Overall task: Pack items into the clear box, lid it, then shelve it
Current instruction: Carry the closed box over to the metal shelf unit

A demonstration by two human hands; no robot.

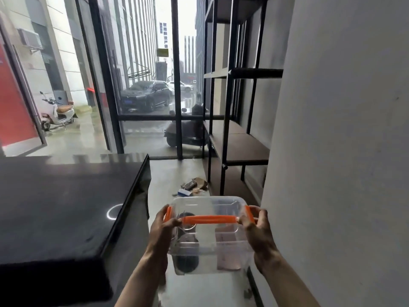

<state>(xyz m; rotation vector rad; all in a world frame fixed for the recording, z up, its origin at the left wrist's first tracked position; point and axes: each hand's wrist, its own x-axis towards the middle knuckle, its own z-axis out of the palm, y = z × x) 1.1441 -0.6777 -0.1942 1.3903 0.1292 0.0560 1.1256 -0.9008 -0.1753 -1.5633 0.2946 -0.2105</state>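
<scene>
The clear box is held in the air low in the middle of the view, with its clear lid on and an orange handle lying across the top. Orange clips sit at both ends. My left hand grips the left end, and my right hand grips the right end. Through the plastic I see a dark round item at the left and a pale pinkish item at the right. A black metal shelf unit with dark brown boards stands ahead on the right.
A dark glossy table fills the left side. A white wall rises close on the right. Scraps of cardboard and packaging lie on the floor before the shelf. Glass panels with black frames close the far side.
</scene>
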